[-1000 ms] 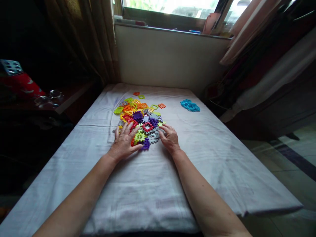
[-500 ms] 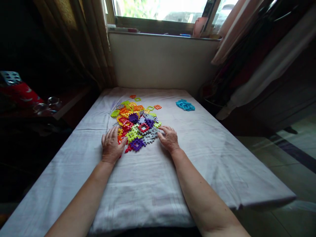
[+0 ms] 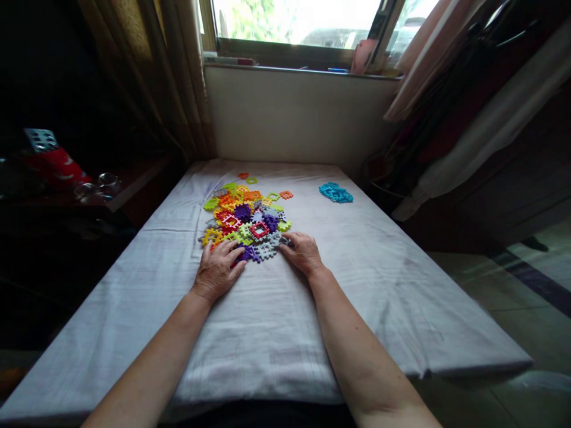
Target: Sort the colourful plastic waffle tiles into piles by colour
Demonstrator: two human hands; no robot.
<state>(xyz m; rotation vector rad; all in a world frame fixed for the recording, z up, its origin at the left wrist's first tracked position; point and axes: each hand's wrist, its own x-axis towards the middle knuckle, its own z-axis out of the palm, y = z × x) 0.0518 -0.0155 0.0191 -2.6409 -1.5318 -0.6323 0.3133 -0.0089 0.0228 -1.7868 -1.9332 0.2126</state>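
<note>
A pile of notched plastic pieces in many colours [image 3: 243,212] lies on the cloth-covered table [image 3: 267,321]. My left hand [image 3: 217,270] rests at the pile's near left edge, fingers apart, its fingertips over a purple piece [image 3: 250,254] and green ones. At the near right edge, my right hand [image 3: 302,251] has thumb and forefinger closed at a grey piece [image 3: 275,240]. A red square frame piece [image 3: 259,230] lies between the hands, farther in. Farther off to the right is a separate heap of blue pieces [image 3: 335,192].
A wall with a window ledge [image 3: 303,70] stands behind the table. To the left, a side table [image 3: 134,184] holds a red item [image 3: 65,167] and glasses [image 3: 108,181]. Hanging cloths [image 3: 459,142] are at the right, a curtain [image 3: 178,89] at the back left.
My left hand has moved right, from the pile's left side onto its near edge, uncovering yellow pieces. My right hand's thumb and fingers have closed in at the grey piece. The view has shifted slightly.
</note>
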